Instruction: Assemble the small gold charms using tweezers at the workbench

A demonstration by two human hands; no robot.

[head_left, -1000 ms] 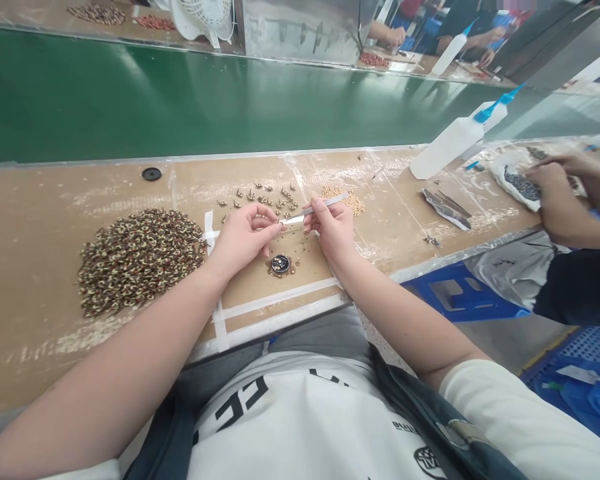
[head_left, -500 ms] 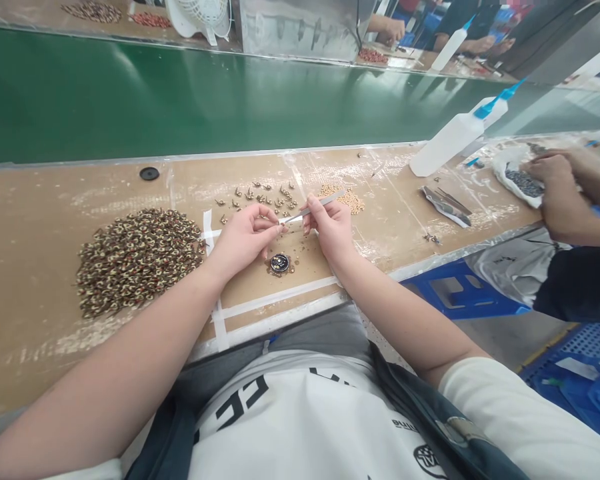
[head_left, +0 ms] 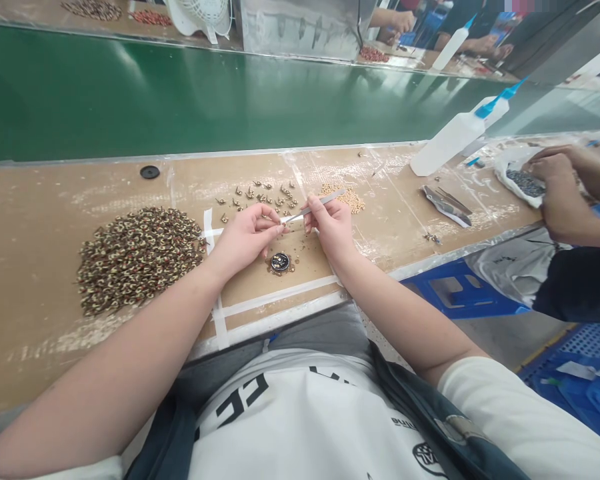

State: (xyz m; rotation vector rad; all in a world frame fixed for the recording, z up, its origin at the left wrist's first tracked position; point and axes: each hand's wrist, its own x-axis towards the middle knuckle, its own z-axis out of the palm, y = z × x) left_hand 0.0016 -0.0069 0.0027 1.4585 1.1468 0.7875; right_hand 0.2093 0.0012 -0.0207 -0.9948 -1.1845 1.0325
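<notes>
My right hand (head_left: 331,228) pinches metal tweezers (head_left: 314,207) whose tip points left toward my left hand (head_left: 243,235). The left hand's fingers are pinched together at the tweezer tip, holding a tiny part too small to name. Just below both hands a small round dark piece (head_left: 280,261) lies on the brown bench (head_left: 40,200). Beyond the hands several small brass parts (head_left: 260,195) are scattered, with a heap of pale beads (head_left: 349,197) to their right.
A big pile of brown and cream parts (head_left: 136,256) lies at left. A white squeeze bottle with a blue nozzle (head_left: 455,138) lies at right, near a flat tool (head_left: 446,205). Another person's hands (head_left: 555,187) work over a bag. The green conveyor belt (head_left: 180,100) runs behind.
Hardly anything: my hands stay together at the tweezer tip, shifting only slightly. The other person's hands have moved a little over the bag.
</notes>
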